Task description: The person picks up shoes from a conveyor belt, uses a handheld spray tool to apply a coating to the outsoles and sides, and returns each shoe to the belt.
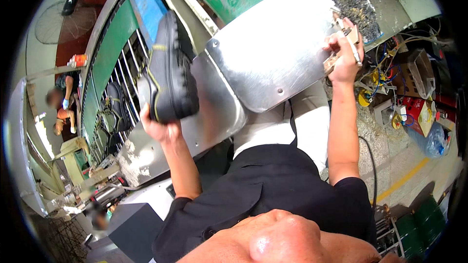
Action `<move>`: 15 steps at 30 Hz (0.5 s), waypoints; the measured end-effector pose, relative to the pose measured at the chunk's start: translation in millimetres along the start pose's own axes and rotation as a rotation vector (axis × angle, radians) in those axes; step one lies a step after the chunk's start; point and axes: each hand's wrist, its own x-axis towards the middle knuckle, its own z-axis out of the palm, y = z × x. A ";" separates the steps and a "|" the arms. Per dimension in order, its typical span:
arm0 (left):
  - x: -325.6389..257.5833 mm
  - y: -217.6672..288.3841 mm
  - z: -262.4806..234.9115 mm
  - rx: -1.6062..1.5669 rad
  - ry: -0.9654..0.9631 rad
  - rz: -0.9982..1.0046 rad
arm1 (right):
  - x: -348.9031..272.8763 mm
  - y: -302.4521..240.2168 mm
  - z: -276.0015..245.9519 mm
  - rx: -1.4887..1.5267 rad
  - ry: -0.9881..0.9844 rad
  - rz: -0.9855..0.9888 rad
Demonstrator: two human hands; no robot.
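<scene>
My left hand is closed around the heel end of a black work boot with yellow stitching and a thick treaded sole. The boot is held up over the left part of the shiny metal worktop, its toe pointing away from me. Over the worktop's right side, my right hand grips a small worn metal hand tool with tan plates and a thin rod. Fingers hide part of this tool, so its exact kind is unclear. Just beyond that hand lies a heap of dark scraps.
A barred rack on the left carries more black boots. Cables, hoses and a red box crowd the right side. Green drums stand at lower right. Other people are at the far left, near a fan.
</scene>
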 end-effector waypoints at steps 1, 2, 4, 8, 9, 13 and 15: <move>28.7 -10.7 15.2 -0.004 -0.049 0.007 | 0.1 2.9 0.7 0.002 0.014 0.004; 61.5 -27.0 38.8 0.025 -0.056 0.028 | -1.9 9.1 -1.2 -0.052 -0.025 -0.092; 130.5 -58.5 85.0 0.179 -0.125 0.153 | -5.2 14.0 -1.9 -0.069 -0.142 -0.086; 266.5 -174.7 177.2 0.765 -0.350 0.485 | -7.0 12.7 2.7 -0.011 -0.151 -0.099; 297.2 -198.5 179.5 1.006 -0.409 0.596 | -8.6 13.2 3.5 -0.013 -0.165 -0.084; 284.6 -240.7 268.1 1.308 -0.197 0.820 | -10.3 8.4 2.6 -0.060 -0.113 -0.071; 297.9 -265.1 255.6 1.269 -0.116 1.024 | -10.6 6.5 2.4 -0.076 -0.134 -0.088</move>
